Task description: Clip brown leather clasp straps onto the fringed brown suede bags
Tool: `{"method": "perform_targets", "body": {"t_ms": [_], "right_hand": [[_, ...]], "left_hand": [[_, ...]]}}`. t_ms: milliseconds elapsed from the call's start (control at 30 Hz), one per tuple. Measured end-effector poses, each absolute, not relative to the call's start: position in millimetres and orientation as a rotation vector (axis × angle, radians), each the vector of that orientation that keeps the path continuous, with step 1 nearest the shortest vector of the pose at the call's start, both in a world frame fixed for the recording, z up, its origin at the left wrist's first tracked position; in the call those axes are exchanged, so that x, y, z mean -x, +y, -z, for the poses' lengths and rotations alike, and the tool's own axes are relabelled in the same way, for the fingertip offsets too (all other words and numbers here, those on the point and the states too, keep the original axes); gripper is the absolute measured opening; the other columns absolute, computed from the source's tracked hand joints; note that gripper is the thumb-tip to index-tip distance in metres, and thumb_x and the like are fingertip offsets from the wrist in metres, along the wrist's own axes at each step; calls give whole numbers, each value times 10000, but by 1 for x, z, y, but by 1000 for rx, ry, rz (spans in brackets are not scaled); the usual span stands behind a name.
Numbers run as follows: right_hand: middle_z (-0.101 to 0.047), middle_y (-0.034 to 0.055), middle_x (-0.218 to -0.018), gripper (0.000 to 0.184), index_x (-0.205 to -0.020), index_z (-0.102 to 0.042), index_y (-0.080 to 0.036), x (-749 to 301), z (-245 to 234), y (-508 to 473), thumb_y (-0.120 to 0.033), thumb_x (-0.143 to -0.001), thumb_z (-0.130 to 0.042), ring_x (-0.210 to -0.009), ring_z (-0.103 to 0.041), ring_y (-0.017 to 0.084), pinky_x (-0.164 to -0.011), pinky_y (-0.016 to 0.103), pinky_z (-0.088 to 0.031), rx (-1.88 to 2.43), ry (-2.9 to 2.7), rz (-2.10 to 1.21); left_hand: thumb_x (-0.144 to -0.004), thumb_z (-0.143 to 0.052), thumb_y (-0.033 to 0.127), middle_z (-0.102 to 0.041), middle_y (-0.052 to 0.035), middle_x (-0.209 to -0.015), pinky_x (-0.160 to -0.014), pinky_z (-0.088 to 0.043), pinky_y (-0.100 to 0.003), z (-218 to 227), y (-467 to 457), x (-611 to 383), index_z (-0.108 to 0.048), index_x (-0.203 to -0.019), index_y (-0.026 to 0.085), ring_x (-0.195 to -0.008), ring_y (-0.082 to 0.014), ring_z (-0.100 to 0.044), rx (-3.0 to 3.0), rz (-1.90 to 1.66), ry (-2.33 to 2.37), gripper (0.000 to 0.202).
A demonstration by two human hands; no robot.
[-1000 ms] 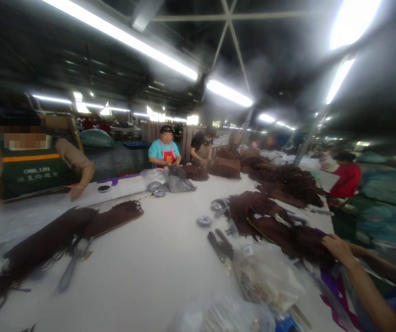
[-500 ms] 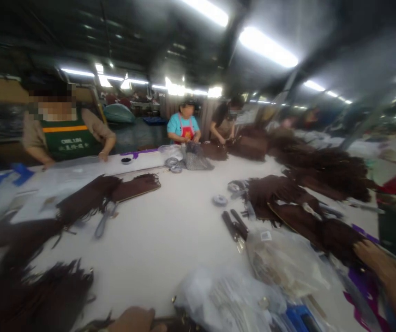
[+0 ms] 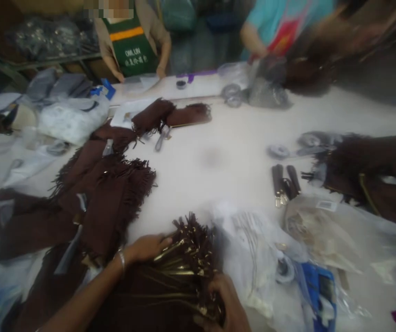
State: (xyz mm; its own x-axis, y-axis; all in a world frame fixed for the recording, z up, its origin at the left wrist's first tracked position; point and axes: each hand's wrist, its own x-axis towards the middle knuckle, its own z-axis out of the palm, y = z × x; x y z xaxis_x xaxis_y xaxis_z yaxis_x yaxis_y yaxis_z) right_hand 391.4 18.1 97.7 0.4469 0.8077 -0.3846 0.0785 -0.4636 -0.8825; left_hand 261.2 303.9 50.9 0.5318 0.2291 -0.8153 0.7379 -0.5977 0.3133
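Surface (image 3: 219, 152), white, carries heaps of brown fringed pieces (image 3: 108, 193) along its left edge and clear plastic bags (image 3: 322, 235) at the near right. At the near edge lies a stack of brown pieces with gold zips (image 3: 184, 272). The left hand (image 3: 146, 247) rests flat on the zips, and the right hand (image 3: 227, 299) curls around the stack's right corner. Pliers (image 3: 284, 182) lie well apart.

One white table (image 3: 219, 152) carries one bundle of brown fringed pieces (image 3: 184, 263) under two hands, the left hand (image 3: 146, 247) and the right hand (image 3: 226, 302), plus one pair of dark-handled pliers (image 3: 284, 182), one grey metal tool (image 3: 161, 137) and one small black dish (image 3: 181, 84). Two co-workers stand across it, one in a green apron (image 3: 132, 50), one in a turquoise shirt (image 3: 277, 23). At least three grey tape rolls show, a single roll (image 3: 277, 151) and a far pair (image 3: 232, 94); the heaped loose panels and plastic bags are too blurred to count.
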Motion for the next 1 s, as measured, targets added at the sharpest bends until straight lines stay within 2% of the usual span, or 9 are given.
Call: {"method": "perform_targets", "body": {"t_ms": [133, 233, 300, 400, 467, 533, 667, 800, 1000], "right_hand": [[-589, 6, -1036, 329, -880, -538, -241, -402, -102, 30, -143, -644, -745, -1003, -582, 220, -870, 291, -482, 1772, -758, -1154], [-606, 13, -1019, 275, -885, -548, -244, -401, -109, 32, -202, -678, -725, -976, -588, 230, -839, 300, -489, 1814, -686, -1088], [-625, 23, -1016, 262, -908, -571, -241, -396, -111, 28, -275, -698, -724, -962, -601, 240, -820, 307, -501, 1842, -661, -1044], [-638, 26, -995, 296, -961, -580, -237, -388, -106, 24, -375, -728, -700, -925, -618, 237, -802, 307, -512, 1835, -633, -1028], [-636, 21, -972, 329, -988, -570, -239, -382, -100, 25, -415, -733, -679, -892, -625, 233, -786, 308, -519, 1804, -609, -1022], [-639, 14, -944, 331, -999, -559, -241, -374, -93, 31, -421, -743, -665, -860, -634, 230, -775, 312, -526, 1802, -571, -977], [-671, 22, -984, 343, -1075, -539, -246, -356, -82, 51, -396, -788, -654, -893, -662, 237, -820, 330, -540, 1868, -471, -858], [-673, 45, -1081, 389, -1122, -523, -246, -352, -83, 66, -359, -785, -681, -1028, -652, 260, -909, 363, -529, 1887, -460, -847], [-639, 62, -1231, 403, -1187, -588, -250, -409, -104, 48, -249, -794, -680, -1174, -608, 256, -994, 351, -505, 1695, -923, -1005]], "left_hand": [[-981, -185, 619, -721, -137, -1064, -861, -493, -372, -63, 297, -247, -640, -1109, 170, -980, -289, -681, -2116, 909, 879, 652], [-995, -293, 521, -714, -151, -1020, -848, -489, -377, -91, 290, -247, -653, -1011, 149, -958, -294, -673, -2188, 816, 933, 519], [-1026, -239, 408, -698, -140, -1049, -876, -475, -381, -121, 269, -245, -630, -1022, 164, -995, -274, -653, -2278, 653, 981, 461], [-1022, -343, 397, -696, -67, -1013, -825, -502, -342, -156, 216, -240, -606, -1023, 237, -944, -225, -653, -2555, -17, 776, 308], [-1018, -367, 413, -704, -72, -989, -791, -516, -334, -157, 183, -241, -595, -1078, 219, -910, -223, -665, -2683, -397, 537, 305], [-1012, -368, 429, -698, -107, -996, -750, -518, -363, -142, 164, -246, -592, -1093, 175, -887, -248, -664, -2720, -520, 649, 349], [-994, -405, 336, -669, -150, -1092, -840, -507, -422, -109, 169, -253, -576, -1162, 132, -991, -286, -632, -2665, -608, 722, 315], [-973, -480, 285, -636, -123, -1173, -949, -484, -391, -107, 187, -245, -527, -1246, 156, -1097, -257, -593, -2523, -535, 700, 305], [-995, -493, 380, -633, -85, -1180, -961, -500, -358, -110, 182, -242, -550, -1181, 213, -1136, -233, -585, -2501, -449, 751, 256]]}}
